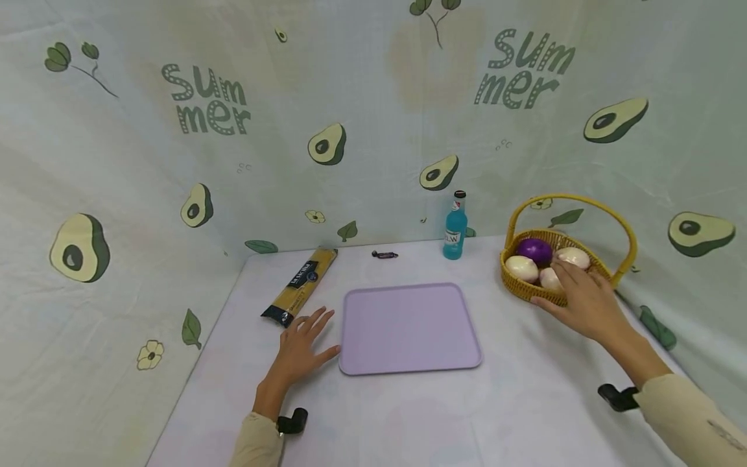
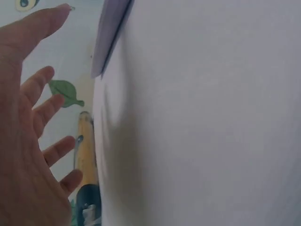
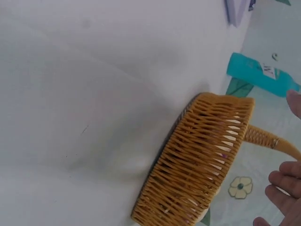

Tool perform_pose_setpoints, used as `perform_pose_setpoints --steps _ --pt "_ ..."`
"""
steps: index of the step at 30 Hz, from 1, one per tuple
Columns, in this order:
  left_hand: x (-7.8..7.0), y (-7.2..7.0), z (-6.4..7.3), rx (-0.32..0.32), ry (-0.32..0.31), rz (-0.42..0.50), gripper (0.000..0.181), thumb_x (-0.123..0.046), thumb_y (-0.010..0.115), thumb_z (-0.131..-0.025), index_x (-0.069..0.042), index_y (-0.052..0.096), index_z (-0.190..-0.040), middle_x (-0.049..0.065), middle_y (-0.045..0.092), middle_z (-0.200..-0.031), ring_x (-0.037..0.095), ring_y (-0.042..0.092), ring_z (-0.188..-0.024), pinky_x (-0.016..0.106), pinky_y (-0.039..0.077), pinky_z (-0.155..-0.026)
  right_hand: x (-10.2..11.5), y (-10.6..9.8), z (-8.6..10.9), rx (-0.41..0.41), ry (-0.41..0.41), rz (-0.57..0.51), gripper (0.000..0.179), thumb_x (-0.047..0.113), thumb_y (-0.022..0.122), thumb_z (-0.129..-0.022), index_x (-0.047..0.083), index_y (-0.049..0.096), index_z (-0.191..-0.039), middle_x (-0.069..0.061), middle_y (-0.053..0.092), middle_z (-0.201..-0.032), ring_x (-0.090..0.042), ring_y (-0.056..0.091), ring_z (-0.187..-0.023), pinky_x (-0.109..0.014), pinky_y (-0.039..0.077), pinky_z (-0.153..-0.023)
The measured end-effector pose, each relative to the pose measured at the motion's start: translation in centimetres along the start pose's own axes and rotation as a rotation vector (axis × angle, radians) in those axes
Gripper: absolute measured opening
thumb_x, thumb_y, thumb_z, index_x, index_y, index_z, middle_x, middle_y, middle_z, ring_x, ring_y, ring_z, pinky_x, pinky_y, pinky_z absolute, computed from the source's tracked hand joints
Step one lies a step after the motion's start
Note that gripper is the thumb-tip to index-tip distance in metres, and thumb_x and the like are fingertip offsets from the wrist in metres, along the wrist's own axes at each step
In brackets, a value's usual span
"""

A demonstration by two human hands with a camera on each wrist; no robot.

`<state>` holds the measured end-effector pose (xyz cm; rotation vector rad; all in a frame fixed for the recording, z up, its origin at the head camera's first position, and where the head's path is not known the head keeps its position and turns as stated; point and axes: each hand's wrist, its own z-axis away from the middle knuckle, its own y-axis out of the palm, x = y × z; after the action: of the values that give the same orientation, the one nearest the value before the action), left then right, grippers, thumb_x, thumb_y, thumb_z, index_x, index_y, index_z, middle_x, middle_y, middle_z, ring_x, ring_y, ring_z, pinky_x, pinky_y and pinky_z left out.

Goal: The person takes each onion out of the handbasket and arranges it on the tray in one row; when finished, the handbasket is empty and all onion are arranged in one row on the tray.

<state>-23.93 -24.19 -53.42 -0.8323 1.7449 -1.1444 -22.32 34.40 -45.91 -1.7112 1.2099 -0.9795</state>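
Observation:
At the right, my right hand [image 1: 589, 305] hovers over the front rim of a yellow wicker basket [image 1: 513, 280], fingers extended above the pale egg-shaped items inside. A purple egg-shaped item [image 1: 534, 251] sits among several whitish ones [image 1: 521, 268]. In the right wrist view the woven side of the basket [image 3: 193, 160] shows, with the fingertips [image 3: 284, 181] beyond its rim. My left hand [image 1: 300, 350] is spread, between a lilac tray [image 1: 408, 331] and a yellow-and-black food packet [image 1: 303, 282]. Nothing is in its grasp; in the left wrist view its fingers [image 2: 59, 150] are loosely extended.
A blue bottle [image 1: 455, 227] stands upright at the back, left of the basket. A small dark wrapped candy [image 1: 385, 255] lies behind the tray. The basket's tall handle [image 1: 574, 196] arches over its contents. A printed cloth [image 1: 379, 130] hangs behind the white table [image 1: 397, 415].

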Motion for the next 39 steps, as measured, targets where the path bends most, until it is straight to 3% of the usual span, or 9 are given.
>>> perform_pose_setpoints --steps 6,13,18,29,39 --pt "0.2 1.3 0.0 -0.001 0.026 0.094 0.076 -0.057 0.063 -0.091 -0.03 0.037 -0.156 -0.003 0.031 -0.162 0.041 0.032 -0.137 0.069 0.028 -0.101 -0.2 0.2 -1.1 0.054 0.038 -0.08 0.089 0.046 0.067 -0.093 -0.013 0.032 -0.148 -0.038 0.038 -0.145 -0.054 0.037 -0.13 -0.07 0.021 -0.101" --pt "-0.2 2.3 0.1 0.017 -0.044 0.204 0.07 -0.06 0.059 -0.093 -0.033 0.04 -0.155 -0.01 0.035 -0.159 0.035 0.031 -0.139 0.064 0.02 -0.106 -0.5 0.4 -2.9 0.077 0.059 -0.111 0.079 0.041 0.068 -0.094 -0.015 0.039 -0.143 -0.037 0.04 -0.143 -0.055 0.037 -0.129 -0.072 0.024 -0.096" --pt "-0.5 2.7 0.3 0.026 -0.077 0.228 0.069 -0.059 0.059 -0.093 -0.033 0.041 -0.154 -0.013 0.035 -0.159 0.033 0.031 -0.138 0.06 0.02 -0.107 -0.9 0.8 -3.6 0.114 0.072 -0.131 0.075 0.039 0.066 -0.096 -0.014 0.04 -0.142 -0.037 0.039 -0.143 -0.055 0.035 -0.129 -0.072 0.023 -0.096" --pt "-0.3 2.9 0.4 0.02 -0.079 0.259 0.065 -0.044 0.067 -0.091 -0.034 0.045 -0.152 -0.021 0.037 -0.155 0.028 0.033 -0.135 0.055 0.025 -0.107 -1.7 1.3 -4.7 0.17 0.09 -0.122 0.075 0.039 0.066 -0.096 -0.015 0.04 -0.141 -0.039 0.038 -0.142 -0.057 0.034 -0.128 -0.073 0.022 -0.096" --pt "-0.3 2.9 -0.1 -0.005 -0.005 0.279 0.065 -0.032 0.07 -0.09 -0.024 0.048 -0.151 -0.015 0.041 -0.155 0.028 0.037 -0.132 0.055 0.025 -0.103 -2.3 2.0 -5.9 0.223 0.094 -0.133 0.076 0.04 0.065 -0.096 -0.016 0.039 -0.141 -0.04 0.036 -0.142 -0.058 0.033 -0.129 -0.074 0.019 -0.098"
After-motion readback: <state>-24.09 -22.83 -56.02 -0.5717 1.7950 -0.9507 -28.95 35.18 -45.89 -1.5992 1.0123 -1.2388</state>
